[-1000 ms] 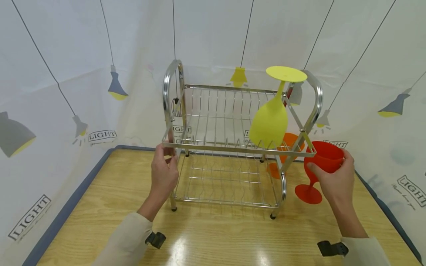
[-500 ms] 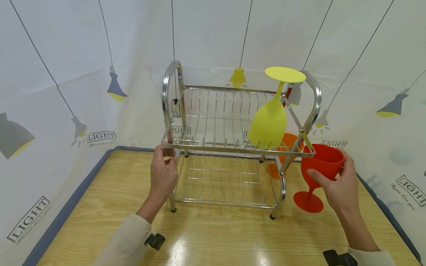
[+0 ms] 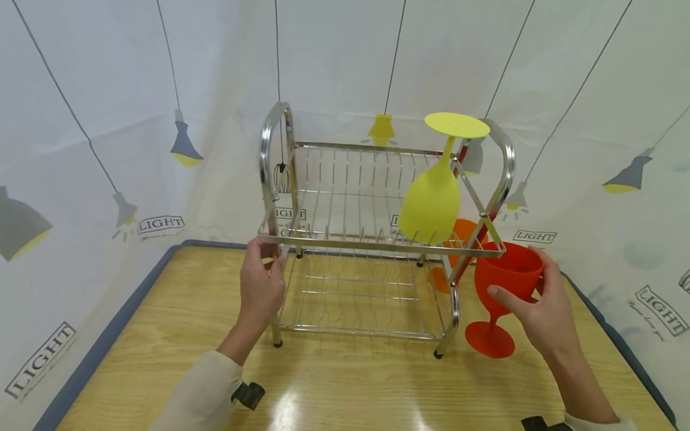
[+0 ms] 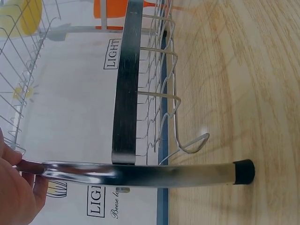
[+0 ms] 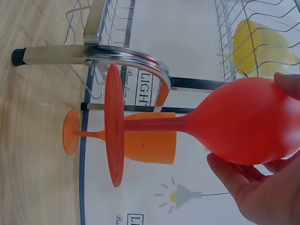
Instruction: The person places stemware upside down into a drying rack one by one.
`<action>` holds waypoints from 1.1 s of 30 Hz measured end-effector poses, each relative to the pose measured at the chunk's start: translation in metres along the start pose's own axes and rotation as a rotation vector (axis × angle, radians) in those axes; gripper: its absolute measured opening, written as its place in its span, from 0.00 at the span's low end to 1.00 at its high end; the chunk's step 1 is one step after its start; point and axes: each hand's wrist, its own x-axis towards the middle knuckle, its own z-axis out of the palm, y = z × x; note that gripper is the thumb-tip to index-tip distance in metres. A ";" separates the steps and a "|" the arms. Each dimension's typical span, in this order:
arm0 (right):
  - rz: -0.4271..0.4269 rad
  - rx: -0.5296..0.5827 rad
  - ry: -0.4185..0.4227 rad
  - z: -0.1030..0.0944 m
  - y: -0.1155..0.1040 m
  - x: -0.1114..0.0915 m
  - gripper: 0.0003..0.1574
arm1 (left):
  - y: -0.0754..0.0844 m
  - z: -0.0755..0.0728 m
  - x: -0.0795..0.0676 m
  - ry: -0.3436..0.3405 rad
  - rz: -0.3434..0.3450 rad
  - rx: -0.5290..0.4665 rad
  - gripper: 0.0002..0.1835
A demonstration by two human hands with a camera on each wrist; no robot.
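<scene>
My right hand holds a red wine glass by its bowl, upright, to the right of the metal dish rack. In the right wrist view the red wine glass has its foot lifted off the table, and fingers curl about the bowl. My left hand grips the rack's left post below the upper tier. Fingers curl around the chrome tube in the left wrist view. A yellow wine glass sits upside down and tilted at the upper tier's right end.
An orange wine glass stands upright on the wooden table behind the rack's right side, partly hidden in the head view. The rack's wire lower tier stands low over the table. A white printed curtain encloses the back and sides.
My right hand has brought the red wine glass nearer to me and lower in the head view. My left hand keeps its grip on the rack, and the yellow wine glass stays in place.
</scene>
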 end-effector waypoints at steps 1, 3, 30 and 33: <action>0.000 0.003 -0.004 0.000 -0.001 -0.001 0.54 | -0.001 0.000 0.000 -0.004 -0.002 -0.002 0.18; -0.008 0.011 -0.010 0.000 -0.002 -0.002 0.53 | -0.001 0.000 -0.001 -0.013 -0.010 -0.002 0.18; -0.017 0.079 -0.182 0.004 -0.018 -0.010 0.46 | -0.003 -0.002 -0.002 -0.008 0.010 0.022 0.17; -0.025 0.096 -0.201 0.005 -0.019 -0.010 0.45 | -0.003 -0.002 -0.002 -0.009 0.006 0.013 0.17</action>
